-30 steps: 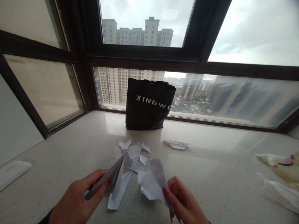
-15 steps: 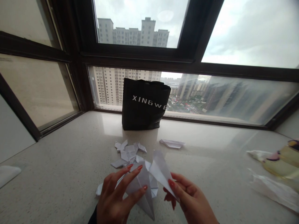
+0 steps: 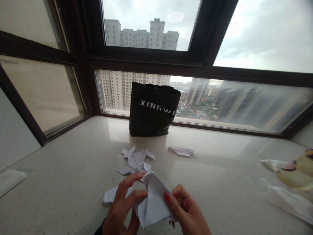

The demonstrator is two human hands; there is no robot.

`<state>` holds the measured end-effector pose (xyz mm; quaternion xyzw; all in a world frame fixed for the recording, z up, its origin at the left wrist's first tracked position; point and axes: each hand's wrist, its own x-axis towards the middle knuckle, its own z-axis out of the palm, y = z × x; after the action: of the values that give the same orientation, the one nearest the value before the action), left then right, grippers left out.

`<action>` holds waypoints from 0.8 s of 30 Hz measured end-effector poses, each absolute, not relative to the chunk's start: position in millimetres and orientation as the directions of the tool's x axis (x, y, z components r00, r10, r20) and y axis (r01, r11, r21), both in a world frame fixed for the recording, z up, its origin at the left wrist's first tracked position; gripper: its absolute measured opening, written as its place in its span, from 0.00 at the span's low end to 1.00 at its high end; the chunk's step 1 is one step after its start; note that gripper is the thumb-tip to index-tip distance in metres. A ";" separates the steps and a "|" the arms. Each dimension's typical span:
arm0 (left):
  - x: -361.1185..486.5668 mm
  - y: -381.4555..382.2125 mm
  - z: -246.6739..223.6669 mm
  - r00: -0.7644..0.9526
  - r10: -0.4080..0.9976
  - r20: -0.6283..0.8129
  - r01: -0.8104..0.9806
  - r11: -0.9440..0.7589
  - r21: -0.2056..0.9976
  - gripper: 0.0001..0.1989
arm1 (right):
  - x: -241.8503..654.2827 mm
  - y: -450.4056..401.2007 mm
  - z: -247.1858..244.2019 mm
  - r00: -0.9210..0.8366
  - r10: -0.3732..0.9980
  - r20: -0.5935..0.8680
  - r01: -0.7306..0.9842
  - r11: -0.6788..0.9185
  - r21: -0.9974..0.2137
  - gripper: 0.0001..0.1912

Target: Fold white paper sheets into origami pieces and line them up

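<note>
A folded sheet of white paper (image 3: 156, 202) is held up between my two hands, close to the front. My left hand (image 3: 126, 204) curls its fingers against the paper's left edge, with some fingertips hidden behind it. On the other side, my right hand (image 3: 187, 207) pinches the paper with the thumb on top. Just beyond lies a loose heap of small folded paper pieces (image 3: 137, 160). Another white folded paper (image 3: 111, 195) rests partly hidden behind my left hand. Farther back and to the right sits a long, narrow folded paper (image 3: 181, 150).
A black bag (image 3: 153, 111) with white lettering stands on the pale speckled counter (image 3: 73, 163) against the window. At the right edge are crumpled white plastic wrapping (image 3: 288, 200) and a yellowish item (image 3: 298, 173). A white object (image 3: 11, 181) lies at the left edge.
The held paper has turned and swung left, its raised flap now between both hands. My left fingers went from spread over the paper to gripping its edge. My right hand moved slightly left.
</note>
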<state>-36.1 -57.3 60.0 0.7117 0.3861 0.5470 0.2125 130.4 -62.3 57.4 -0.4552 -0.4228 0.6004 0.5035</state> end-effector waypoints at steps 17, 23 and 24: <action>-22.7 -73.0 74.7 0.311 0.926 -0.214 -0.263 0.300 0.917 0.31 | 141.9 -58.8 39.1 -0.011 0.998 0.055 0.173 0.056 -0.983 0.14; -22.9 -71.9 58.6 0.359 0.930 -0.075 -0.263 0.178 0.948 0.35 | 141.5 -58.6 45.9 -0.026 0.999 0.037 0.182 0.041 -0.982 0.14; -23.9 -72.6 54.7 0.362 0.930 -0.060 -0.232 0.152 0.961 0.32 | 143.1 -58.4 49.3 -0.061 0.998 0.022 0.175 0.032 -0.984 0.13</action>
<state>-23.9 -72.6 54.7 0.4845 0.3603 0.4349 0.6681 143.1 -58.4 49.3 -0.5205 -0.5634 0.4615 0.4457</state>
